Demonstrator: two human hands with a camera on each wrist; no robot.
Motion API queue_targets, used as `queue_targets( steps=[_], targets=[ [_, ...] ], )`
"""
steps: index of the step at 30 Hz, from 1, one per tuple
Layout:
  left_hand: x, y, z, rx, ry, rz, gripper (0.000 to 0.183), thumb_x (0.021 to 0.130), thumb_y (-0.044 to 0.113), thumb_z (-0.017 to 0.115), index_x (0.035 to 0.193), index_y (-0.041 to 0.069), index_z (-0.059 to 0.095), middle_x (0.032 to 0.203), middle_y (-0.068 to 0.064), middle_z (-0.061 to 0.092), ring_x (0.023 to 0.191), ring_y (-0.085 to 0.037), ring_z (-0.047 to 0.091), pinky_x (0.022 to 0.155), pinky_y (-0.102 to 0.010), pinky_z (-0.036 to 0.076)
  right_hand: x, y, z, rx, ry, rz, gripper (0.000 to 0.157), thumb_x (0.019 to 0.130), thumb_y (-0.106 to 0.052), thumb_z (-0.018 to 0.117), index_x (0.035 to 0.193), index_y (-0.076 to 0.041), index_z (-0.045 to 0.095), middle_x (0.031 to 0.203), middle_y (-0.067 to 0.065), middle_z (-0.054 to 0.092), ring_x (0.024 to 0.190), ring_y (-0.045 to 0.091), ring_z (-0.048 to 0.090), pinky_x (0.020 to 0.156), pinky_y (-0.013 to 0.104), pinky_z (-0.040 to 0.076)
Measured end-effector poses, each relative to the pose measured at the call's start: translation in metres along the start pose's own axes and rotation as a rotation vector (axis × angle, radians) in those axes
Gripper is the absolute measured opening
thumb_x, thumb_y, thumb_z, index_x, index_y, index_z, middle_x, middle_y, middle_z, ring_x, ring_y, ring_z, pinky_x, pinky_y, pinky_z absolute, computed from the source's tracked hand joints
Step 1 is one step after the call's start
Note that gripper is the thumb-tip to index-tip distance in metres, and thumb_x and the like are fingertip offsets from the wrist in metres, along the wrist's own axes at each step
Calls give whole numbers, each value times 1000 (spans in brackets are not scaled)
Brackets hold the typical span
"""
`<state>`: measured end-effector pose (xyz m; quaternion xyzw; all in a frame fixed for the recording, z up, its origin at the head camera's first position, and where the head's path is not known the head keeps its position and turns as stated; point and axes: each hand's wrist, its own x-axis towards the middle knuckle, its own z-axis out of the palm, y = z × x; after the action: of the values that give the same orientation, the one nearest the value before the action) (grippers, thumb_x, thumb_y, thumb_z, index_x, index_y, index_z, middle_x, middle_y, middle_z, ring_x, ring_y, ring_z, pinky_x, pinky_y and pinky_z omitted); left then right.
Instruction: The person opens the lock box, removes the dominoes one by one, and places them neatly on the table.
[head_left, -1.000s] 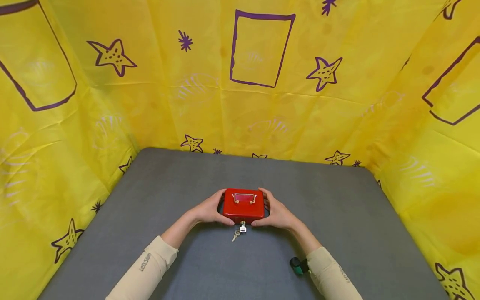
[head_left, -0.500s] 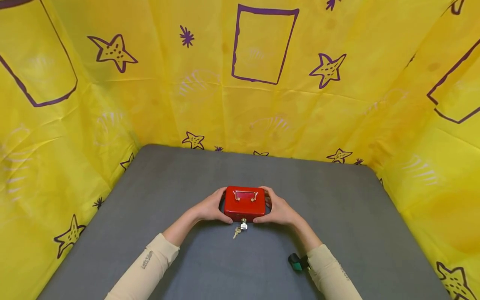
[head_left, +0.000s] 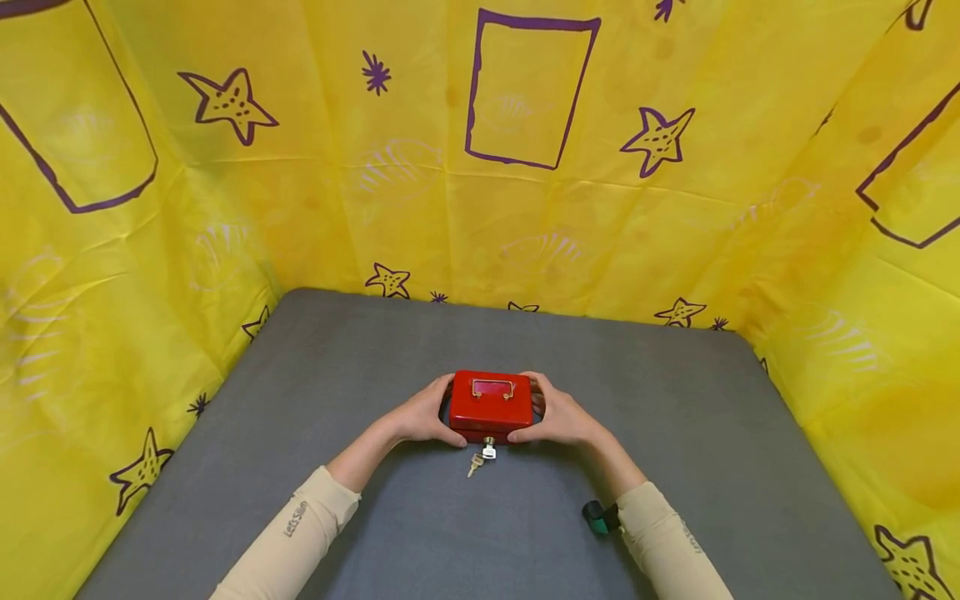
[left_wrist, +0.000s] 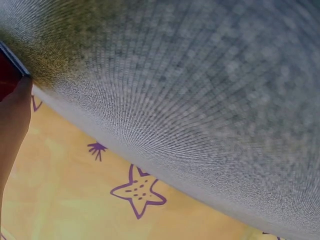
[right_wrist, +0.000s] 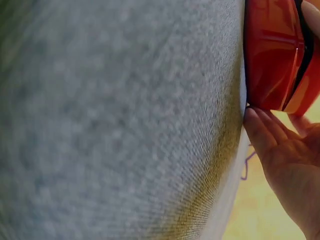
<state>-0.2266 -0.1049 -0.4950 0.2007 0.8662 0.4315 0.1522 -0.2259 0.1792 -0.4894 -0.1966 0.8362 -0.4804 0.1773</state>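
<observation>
A small red metal cash box [head_left: 491, 410] sits on the grey surface, its wire handle folded on the lid. A key [head_left: 489, 452] stands in the front lock, and a second key [head_left: 476, 465] hangs beside it. My left hand [head_left: 423, 417] holds the box's left side, thumb at the front corner and fingers behind. Opposite it, my right hand [head_left: 558, 418] grips the other side in the same way. In the right wrist view a dark seam runs along the red box [right_wrist: 275, 55], with fingertips at its lower end. Only a red corner [left_wrist: 7, 75] shows in the left wrist view.
The grey padded tabletop [head_left: 375, 333] spreads around the box. Yellow cloth walls [head_left: 525, 208] with purple starfish drawings enclose it at the back and sides. A dark strap with a green part [head_left: 600, 518] is at the right forearm.
The whole head view has shifted slightly, so the scene sits a little higher and further right. Both hands keep their hold on the cash box.
</observation>
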Motion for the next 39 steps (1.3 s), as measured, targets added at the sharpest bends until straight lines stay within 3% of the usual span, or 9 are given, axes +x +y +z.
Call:
queue_targets(
  steps=[8, 16, 27, 31, 39],
  targets=[
    [-1, 1, 0, -13, 4, 15, 109, 61, 24, 94, 147, 3, 30, 145, -14, 39, 129, -28, 41, 109, -47, 31, 2, -2, -6, 56, -24, 40, 88, 78, -28, 82, 146, -16, 28, 141, 11, 48, 125, 26, 53, 100, 43, 46],
    [-2, -1, -1, -19, 3, 2, 109, 61, 24, 94, 148, 5, 30, 145, -12, 40, 129, -27, 41, 110, -48, 30, 4, -7, -13, 8, -25, 81, 82, 82, -35, 78, 147, -16, 32, 141, 14, 49, 123, 30, 54, 103, 50, 41],
    [-3, -1, -1, -25, 4, 2, 106, 62, 23, 93, 146, 5, 31, 142, -13, 42, 128, -28, 41, 110, -48, 31, 9, -10, -15, -127, 84, 152, 75, 84, -56, 67, 143, -16, 44, 128, 8, 59, 108, 22, 58, 90, 43, 48],
    [-3, 0, -1, -30, 4, -4, 104, 63, 23, 93, 144, 2, 31, 141, -14, 43, 130, -29, 42, 110, -48, 32, 10, -13, -14, -92, 113, 176, 74, 86, -58, 63, 142, -14, 46, 130, 10, 57, 105, 23, 59, 86, 37, 53],
    [-4, 2, -1, -38, 1, 1, 101, 64, 21, 92, 142, 1, 32, 140, -14, 44, 132, -30, 41, 110, -47, 33, 16, -18, -11, -17, 144, 201, 72, 89, -58, 57, 140, -8, 49, 132, 14, 57, 112, 28, 60, 87, 39, 54]
  ],
)
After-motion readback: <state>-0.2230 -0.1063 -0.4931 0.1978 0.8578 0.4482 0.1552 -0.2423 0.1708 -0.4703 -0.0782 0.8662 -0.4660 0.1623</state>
